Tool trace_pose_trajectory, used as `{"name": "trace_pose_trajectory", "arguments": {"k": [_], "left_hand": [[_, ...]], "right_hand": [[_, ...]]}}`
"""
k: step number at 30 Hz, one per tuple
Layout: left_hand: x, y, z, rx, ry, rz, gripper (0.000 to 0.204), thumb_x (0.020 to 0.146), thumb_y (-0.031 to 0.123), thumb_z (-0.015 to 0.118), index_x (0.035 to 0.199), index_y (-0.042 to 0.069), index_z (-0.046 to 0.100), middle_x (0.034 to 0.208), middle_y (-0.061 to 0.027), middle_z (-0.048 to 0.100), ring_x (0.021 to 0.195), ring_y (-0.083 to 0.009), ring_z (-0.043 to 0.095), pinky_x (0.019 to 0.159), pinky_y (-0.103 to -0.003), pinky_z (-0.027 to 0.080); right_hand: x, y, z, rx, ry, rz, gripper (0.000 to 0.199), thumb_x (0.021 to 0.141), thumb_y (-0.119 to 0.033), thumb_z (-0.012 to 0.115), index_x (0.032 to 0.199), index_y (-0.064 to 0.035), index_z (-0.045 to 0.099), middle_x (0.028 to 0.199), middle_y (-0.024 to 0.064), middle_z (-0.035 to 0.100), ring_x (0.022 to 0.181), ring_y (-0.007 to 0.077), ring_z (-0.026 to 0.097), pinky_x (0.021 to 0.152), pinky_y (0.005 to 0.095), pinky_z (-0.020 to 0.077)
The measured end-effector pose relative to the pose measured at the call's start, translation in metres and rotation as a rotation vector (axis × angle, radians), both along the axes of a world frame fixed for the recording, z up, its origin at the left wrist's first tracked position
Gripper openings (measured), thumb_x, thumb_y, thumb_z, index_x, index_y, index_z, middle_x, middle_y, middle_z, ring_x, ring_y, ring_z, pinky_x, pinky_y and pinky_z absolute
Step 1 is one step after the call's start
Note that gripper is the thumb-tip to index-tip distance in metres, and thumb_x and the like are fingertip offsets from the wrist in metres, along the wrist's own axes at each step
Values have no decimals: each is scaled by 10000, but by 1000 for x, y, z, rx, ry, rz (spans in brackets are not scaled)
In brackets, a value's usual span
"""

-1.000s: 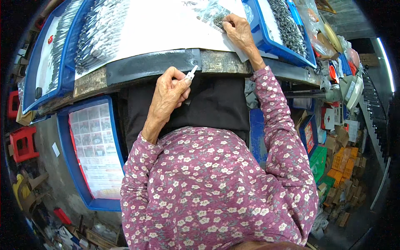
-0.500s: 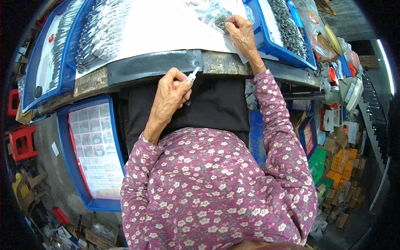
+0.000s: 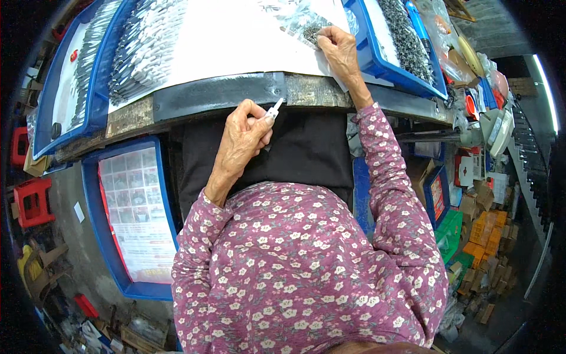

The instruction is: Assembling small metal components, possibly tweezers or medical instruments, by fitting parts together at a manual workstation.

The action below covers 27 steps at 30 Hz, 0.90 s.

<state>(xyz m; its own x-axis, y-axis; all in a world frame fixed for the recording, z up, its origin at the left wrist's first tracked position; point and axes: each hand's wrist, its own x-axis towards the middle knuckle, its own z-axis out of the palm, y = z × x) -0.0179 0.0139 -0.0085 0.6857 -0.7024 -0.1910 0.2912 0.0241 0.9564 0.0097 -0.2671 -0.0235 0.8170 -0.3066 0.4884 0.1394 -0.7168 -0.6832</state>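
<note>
My left hand (image 3: 240,135) is closed in front of the table edge, above my lap. Between its thumb and forefinger it pinches a small white plastic piece with a narrow pointed tip (image 3: 273,111), the tip angled up and to the right. Over the white tabletop (image 3: 236,41), my right hand (image 3: 340,52) has its thumb and forefinger pressed together at a clear plastic bag (image 3: 293,26) with small dark metal parts (image 3: 311,32). What those fingertips hold, if anything, is too small to make out.
Many slim white and grey pieces (image 3: 150,47) lie at the left of the tabletop, beside a blue tray (image 3: 97,88). Another blue tray (image 3: 377,62) with small dark parts stands at the right. A worn wood and metal edge (image 3: 218,94) borders the table.
My right hand has shifted very slightly left and down at the bag. My left hand keeps its grip on the white plastic piece, almost unmoved.
</note>
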Motion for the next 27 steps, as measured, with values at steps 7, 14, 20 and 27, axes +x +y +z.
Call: {"name": "trace_pose_trajectory", "arguments": {"k": [7,14,20,27], "left_hand": [[0,0,1,7,4,-2,142,867,170,519,795,69,450,568,18,486,454,-18,401,375,-148,306],[-1,0,2,13,-8,-1,149,868,180,519,795,70,449,569,16,485,456,-20,401,376,-150,302],[0,0,1,8,6,-11,149,866,183,521,799,71,450,572,15,488,469,-21,411,383,-151,312],[0,0,4,3,-11,16,146,865,182,523,806,67,454,570,15,488,468,-18,405,381,-151,308]], "right_hand": [[0,-2,-2,40,-9,7,134,761,-91,536,767,21,608,629,49,583,563,96,523,522,245,445],[-3,3,2,51,-8,11,130,772,-92,534,762,18,602,625,34,570,563,83,505,511,236,438],[-4,4,3,70,0,7,100,798,-63,541,781,23,589,653,-20,537,589,33,472,519,186,403],[-6,6,7,48,-75,-13,97,798,-63,552,783,26,586,646,-30,521,574,27,449,495,181,377]]}}
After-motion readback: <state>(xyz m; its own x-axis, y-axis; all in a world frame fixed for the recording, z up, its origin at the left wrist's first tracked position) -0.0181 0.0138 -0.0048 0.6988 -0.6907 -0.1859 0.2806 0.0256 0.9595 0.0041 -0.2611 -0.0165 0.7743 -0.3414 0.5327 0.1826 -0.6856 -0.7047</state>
